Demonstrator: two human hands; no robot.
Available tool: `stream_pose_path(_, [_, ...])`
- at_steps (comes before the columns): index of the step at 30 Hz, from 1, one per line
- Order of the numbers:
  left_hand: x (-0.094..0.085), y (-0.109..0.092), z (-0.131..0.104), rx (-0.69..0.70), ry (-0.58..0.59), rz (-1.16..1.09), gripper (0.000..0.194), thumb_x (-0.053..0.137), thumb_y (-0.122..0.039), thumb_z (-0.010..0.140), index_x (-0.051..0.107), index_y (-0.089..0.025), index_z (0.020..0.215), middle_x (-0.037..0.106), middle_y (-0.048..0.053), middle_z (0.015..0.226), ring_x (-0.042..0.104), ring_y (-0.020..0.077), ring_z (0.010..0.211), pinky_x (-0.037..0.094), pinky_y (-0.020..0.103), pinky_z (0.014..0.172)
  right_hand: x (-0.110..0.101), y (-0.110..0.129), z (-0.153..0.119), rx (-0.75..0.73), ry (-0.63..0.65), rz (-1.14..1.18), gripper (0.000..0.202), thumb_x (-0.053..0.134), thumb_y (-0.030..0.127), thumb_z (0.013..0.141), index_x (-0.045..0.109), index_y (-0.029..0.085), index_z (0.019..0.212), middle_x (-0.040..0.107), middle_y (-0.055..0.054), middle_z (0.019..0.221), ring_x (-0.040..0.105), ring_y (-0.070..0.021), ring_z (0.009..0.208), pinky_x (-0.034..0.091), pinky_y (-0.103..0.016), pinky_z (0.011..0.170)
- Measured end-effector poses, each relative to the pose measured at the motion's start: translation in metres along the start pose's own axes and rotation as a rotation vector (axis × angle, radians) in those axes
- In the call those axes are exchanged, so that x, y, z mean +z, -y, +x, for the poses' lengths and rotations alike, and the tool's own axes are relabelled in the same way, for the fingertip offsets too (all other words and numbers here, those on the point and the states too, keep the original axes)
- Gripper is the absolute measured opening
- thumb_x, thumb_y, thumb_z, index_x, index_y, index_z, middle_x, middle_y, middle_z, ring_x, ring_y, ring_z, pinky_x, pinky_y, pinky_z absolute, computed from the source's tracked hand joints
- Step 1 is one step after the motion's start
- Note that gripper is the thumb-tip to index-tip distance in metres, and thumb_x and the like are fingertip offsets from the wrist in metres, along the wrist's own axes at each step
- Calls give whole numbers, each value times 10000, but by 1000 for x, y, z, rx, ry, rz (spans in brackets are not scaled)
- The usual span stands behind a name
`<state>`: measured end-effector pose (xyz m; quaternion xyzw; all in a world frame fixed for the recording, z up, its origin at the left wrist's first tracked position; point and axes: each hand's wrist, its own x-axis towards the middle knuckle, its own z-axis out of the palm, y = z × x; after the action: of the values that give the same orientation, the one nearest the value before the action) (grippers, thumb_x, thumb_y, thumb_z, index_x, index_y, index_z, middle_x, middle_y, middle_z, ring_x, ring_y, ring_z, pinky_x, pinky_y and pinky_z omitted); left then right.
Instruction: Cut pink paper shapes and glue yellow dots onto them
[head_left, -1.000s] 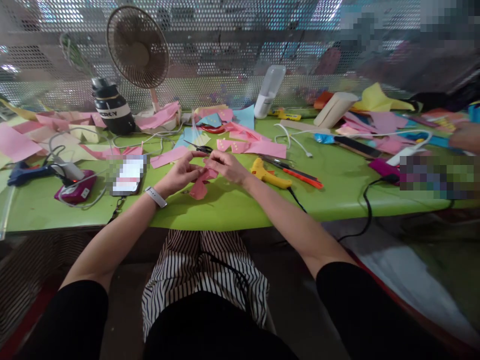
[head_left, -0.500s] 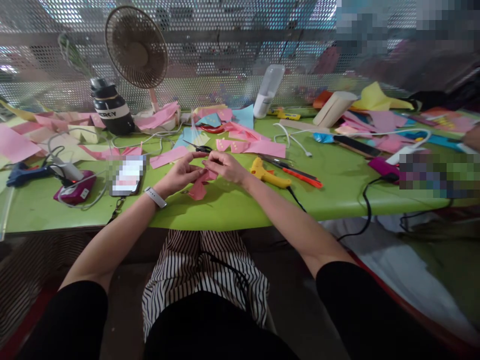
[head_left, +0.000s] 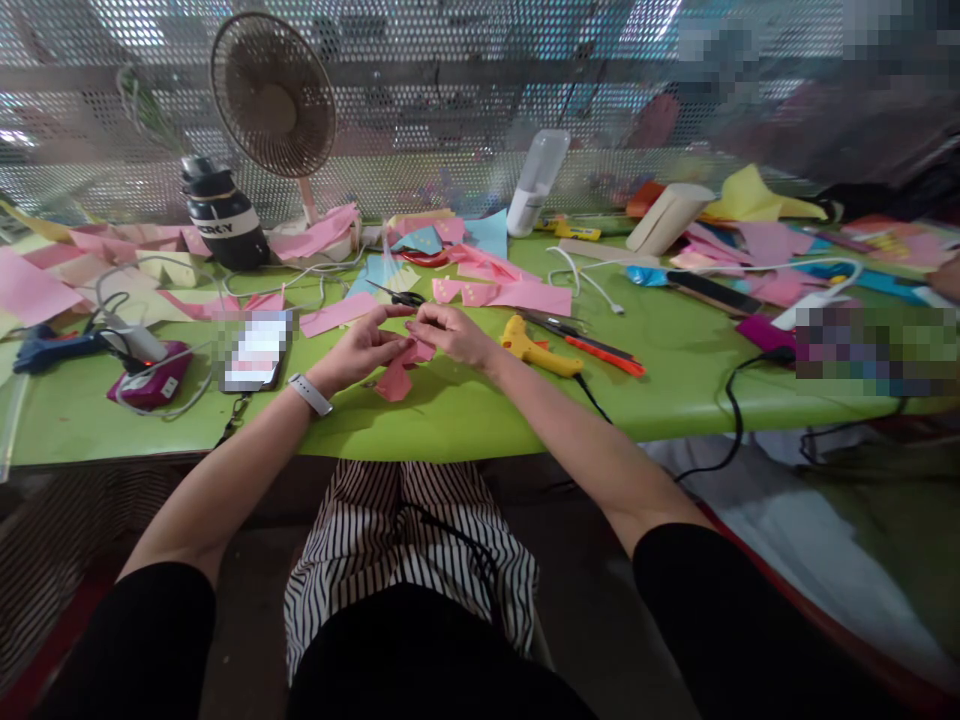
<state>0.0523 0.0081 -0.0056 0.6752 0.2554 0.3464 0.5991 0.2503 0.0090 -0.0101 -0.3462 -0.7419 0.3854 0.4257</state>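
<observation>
Near the table's front edge, L hand [head_left: 364, 350] & R hand [head_left: 457, 337] share a narrow pinch on a small, creased pink paper piece [head_left: 395, 382], its flap hanging low. Smooth green tabletop [head_left: 450, 435] shows btwn hands & edge; beyond lie dark scissors [head_left: 409, 298] & flat pink strips [head_left: 532, 299], w/ yellow glue gun [head_left: 536, 350] to R. Perforated metal screen [head_left: 450, 105] backs the table, w/ round fan [head_left: 274, 100] back L.

Blk top [head_left: 420, 660] w/ short sleeves [head_left: 142, 635] is worn, plus blk & wht striped bottoms [head_left: 337, 560], crossed by a thin blk cord [head_left: 454, 528]; L wrist [head_left: 322, 377] is ringed by a wht band [head_left: 310, 395].
</observation>
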Motion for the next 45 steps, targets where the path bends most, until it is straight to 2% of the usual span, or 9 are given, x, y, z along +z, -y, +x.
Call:
stream_pose_path(7, [-2, 2, 1, 0, 13, 10, 634, 759, -241, 824, 469, -106, 1371, 710, 21, 721, 709, 149, 720, 513, 228, 660, -1, -1, -1, 29, 45, 21, 445, 669, 609, 850, 505, 228, 691, 485, 33, 599, 422, -126, 569, 357, -279, 546])
stream_pose_path(12, [-2, -1, -1, 6, 24, 34, 617, 744, -253, 843, 454, -108, 1367, 719, 37, 762, 699, 141, 721, 490, 214, 636, -3, 0, -1, 53, 35, 61, 526, 688, 708, 797, 528, 223, 668, 525, 17, 607, 453, -133, 584, 385, -289, 569])
stream_pose_path(17, [-1, -1, -2, 31, -11, 44, 531, 716, -239, 868, 477, -134, 1330, 713, 29, 798, 694, 123, 727, 505, 227, 682, -8, 0, 0, 116, -74, 138, 665, 453, 838, 853, 548, 212, 652, 530, -13, 637, 489, -149, 615, 415, -309, 622])
stream_pose_path(19, [-2, 0, -1, 38, -23, 46, 522, 718, -238, 866, 481, -138, 1320, 715, 33, 810, 696, 125, 745, 509, 233, 702, -7, 0, -1, 104, -85, 86, 658, 460, 842, 846, 534, 215, 659, 515, -8, 635, 478, -152, 616, 403, -309, 617])
stream_pose_path(23, [-3, 1, -1, 39, -32, 65, 555, 727, -254, 862, 469, -124, 1336, 698, 27, 764, 667, 119, 696, 478, 218, 646, -3, 1, -2, -13, -28, -47, 597, 560, 802, 822, 462, 231, 675, 436, 24, 634, 415, -144, 612, 348, -298, 591])
stream_pose_path(27, [-3, 0, -1, 43, -20, 70, 561, 733, -275, 863, 475, -129, 1339, 677, 10, 739, 644, 111, 668, 467, 215, 626, -2, 1, -2, -33, 6, -47, 574, 529, 786, 850, 456, 234, 712, 411, 35, 635, 389, -134, 597, 333, -291, 574])
stream_pose_path(34, [-7, 3, 0, 139, 0, 52, 480, 714, -306, 899, 491, -164, 1299, 647, -17, 718, 641, 106, 646, 517, 240, 638, -9, 0, -1, 22, 8, -2, 509, 624, 710, 832, 536, 215, 751, 491, 21, 656, 440, -138, 623, 365, -284, 582])
stream_pose_path(41, [-10, 7, 2, 180, 20, 82, 467, 695, -350, 912, 499, -159, 1290, 689, 9, 757, 694, 133, 713, 572, 261, 687, -17, -5, -2, 19, 69, -13, 342, 650, 535, 870, 618, 195, 874, 617, -27, 798, 550, -174, 745, 455, -333, 713])
stream_pose_path(45, [-8, 9, 3, 159, -52, 180, 416, 685, -389, 914, 579, -131, 1223, 717, 46, 790, 710, 150, 730, 564, 258, 655, -17, -4, -3, -3, 55, -129, 307, 600, 493, 918, 628, 188, 904, 632, -42, 819, 576, -188, 762, 468, -352, 736])
